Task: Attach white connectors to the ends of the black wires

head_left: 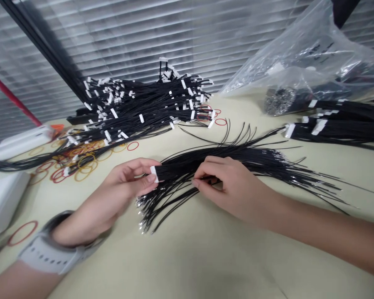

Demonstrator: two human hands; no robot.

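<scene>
Between finger and thumb, my left hand (129,178) grips a white connector (155,174) with black wires running from it to the right. My right hand (226,182) is closed in a pinch over the wires, thumb and forefinger together; a thin black wire seems to be at the fingertips, though it is too small to make out surely. Under both hands lies a loose bundle of black wires (262,160) with shiny metal terminals (143,207) at its ends. A grey watch (50,253) is on my left wrist.
Behind is a heap of black cables with white connectors (137,101). Red and yellow rubber bands (87,166) lie at left, near a white box (6,199). At right are more bundled cables (349,128) and a clear plastic bag (318,62). Window blinds (137,37) stand behind the table.
</scene>
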